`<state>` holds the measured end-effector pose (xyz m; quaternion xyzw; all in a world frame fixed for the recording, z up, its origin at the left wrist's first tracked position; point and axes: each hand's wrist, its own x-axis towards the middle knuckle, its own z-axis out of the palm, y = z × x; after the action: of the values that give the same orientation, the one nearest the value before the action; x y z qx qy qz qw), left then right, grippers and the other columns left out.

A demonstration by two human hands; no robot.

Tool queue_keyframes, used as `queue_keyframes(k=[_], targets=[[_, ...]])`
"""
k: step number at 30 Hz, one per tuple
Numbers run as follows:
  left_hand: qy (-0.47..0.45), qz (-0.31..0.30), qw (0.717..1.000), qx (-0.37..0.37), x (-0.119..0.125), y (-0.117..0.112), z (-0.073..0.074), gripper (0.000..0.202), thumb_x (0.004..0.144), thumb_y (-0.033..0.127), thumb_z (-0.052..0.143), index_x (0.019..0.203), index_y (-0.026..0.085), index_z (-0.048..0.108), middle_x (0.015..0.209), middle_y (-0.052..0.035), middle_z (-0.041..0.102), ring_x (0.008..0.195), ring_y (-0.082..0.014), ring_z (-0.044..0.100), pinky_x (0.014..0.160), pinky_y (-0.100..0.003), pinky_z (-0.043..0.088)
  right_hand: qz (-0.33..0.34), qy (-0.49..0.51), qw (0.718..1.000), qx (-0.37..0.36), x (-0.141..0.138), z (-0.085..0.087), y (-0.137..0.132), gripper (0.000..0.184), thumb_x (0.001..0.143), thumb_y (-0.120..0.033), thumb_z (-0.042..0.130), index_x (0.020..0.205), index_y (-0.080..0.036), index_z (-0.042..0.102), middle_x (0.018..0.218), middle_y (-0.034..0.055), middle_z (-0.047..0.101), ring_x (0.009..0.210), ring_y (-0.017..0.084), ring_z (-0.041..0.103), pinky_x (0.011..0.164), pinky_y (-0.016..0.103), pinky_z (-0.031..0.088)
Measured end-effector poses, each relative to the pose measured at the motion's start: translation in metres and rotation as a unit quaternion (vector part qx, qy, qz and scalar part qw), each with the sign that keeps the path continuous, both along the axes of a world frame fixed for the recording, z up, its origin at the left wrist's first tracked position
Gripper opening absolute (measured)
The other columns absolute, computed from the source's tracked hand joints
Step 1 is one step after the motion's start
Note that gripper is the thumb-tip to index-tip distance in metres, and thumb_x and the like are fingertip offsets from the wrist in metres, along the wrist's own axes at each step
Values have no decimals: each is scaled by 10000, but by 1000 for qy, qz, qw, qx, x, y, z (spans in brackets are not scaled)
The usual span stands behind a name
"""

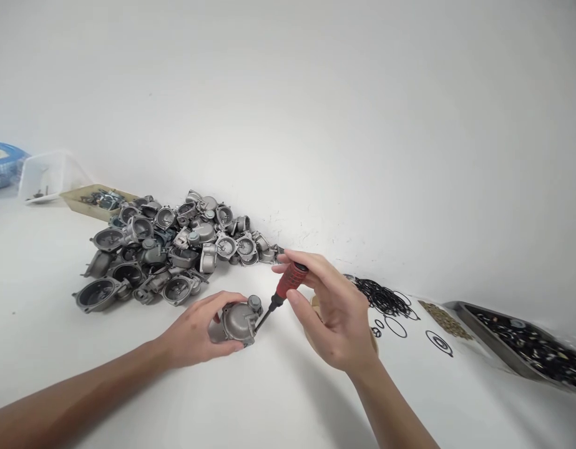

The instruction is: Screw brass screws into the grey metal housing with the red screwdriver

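Low in the middle of the head view, my left hand (196,332) grips a grey metal carburetor float bowl (239,322), domed side up, thumb and fingers around its sides. My right hand (337,312) holds a screwdriver (289,282) by its red and black handle, mostly with thumb and fingertips. The shaft slants down to the left, and its tip meets the right side of the bowl. Exactly what the tip touches is too small to make out. Behind my right hand, a tan round object (316,305) is mostly hidden.
A heap of similar metal bowls (175,249) lies behind my left hand. Farther left stand a yellowish tray (88,202), a clear plastic bin (47,174) and a blue basket (7,165). Black rubber rings (384,296), small brass-coloured parts (444,319) and a dark metal tray (493,343) are at right.
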<state>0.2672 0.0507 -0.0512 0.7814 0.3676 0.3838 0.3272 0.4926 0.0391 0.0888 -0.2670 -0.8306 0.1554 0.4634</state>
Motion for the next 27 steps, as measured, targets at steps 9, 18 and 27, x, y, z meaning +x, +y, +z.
queue_keyframes(k=[9,18,27], targets=[[0,-1,1000,4,0,0,0,612,835,277,804,1390,330,554,1366,-22,692,1076,-252,673,928,-353,565,-13,-50,998,18,2,1,-2,566,1005,-120,625,1510,-366,548,1192,63,719,949,227,719,855,469,641],[-8,-6,1000,12,0,1,-3,604,845,273,797,1391,330,545,1351,-17,689,1102,-243,673,914,-334,561,-16,-40,998,50,0,0,1,540,989,-122,664,1470,-358,599,1102,46,724,907,214,704,835,448,633],[-9,-8,1000,14,0,2,-6,628,844,263,809,1401,344,530,1359,-4,681,1110,-237,666,917,-330,555,-6,-25,996,87,-2,-2,2,561,937,-75,730,1429,-329,638,954,20,707,836,195,682,797,422,614]])
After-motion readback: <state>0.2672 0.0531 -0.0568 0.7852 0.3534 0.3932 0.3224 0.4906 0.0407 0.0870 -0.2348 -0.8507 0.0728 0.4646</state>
